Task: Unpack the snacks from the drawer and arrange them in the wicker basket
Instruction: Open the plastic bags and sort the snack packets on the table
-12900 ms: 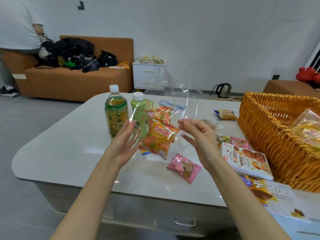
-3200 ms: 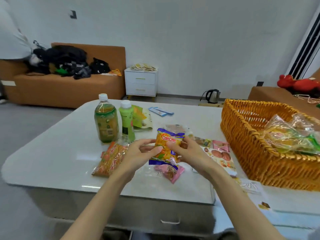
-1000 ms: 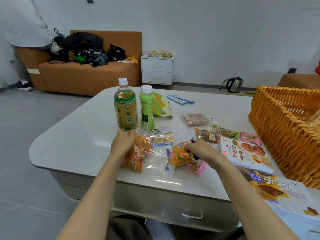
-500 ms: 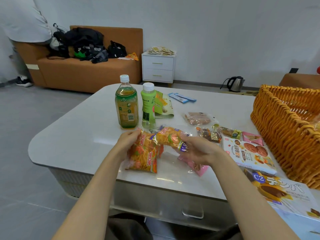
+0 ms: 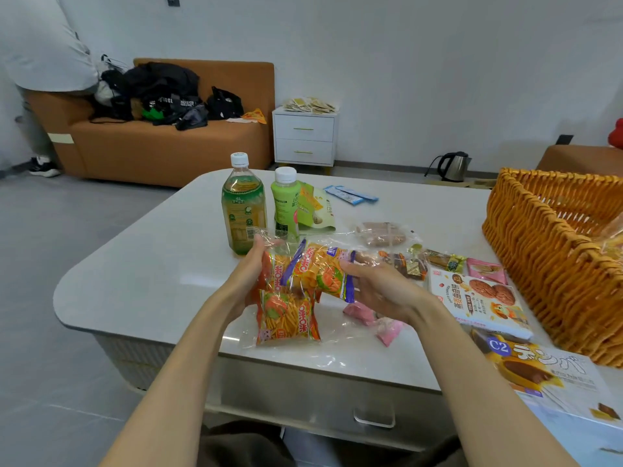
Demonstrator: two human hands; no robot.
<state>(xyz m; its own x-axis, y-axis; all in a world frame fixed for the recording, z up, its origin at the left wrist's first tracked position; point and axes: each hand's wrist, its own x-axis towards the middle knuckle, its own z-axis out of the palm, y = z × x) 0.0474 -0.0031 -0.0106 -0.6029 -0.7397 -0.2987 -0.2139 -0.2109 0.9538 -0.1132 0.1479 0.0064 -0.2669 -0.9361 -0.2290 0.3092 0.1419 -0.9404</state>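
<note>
My left hand (image 5: 247, 267) grips the upper edge of a clear bag (image 5: 286, 318) of orange stick-snack packets, lifted just off the table. My right hand (image 5: 377, 288) holds one orange and purple snack packet (image 5: 323, 274) against that bag's top. The wicker basket (image 5: 546, 264) stands at the table's right, with a wrapped item inside at the frame edge. Pink packets (image 5: 374, 320) lie under my right wrist. The closed drawer (image 5: 337, 402) with its handle is in the table's front.
Two green bottles (image 5: 242, 203) stand behind my hands on the white table (image 5: 135, 274). A cookie box (image 5: 478, 301), small wrapped sweets (image 5: 438, 261) and a large C2 box (image 5: 553, 375) lie by the basket. A person stands by the orange sofa (image 5: 161, 146) far left.
Both hands lifted from the table and came together; my right hand brought the single packet up to the bag that my left hand raised.
</note>
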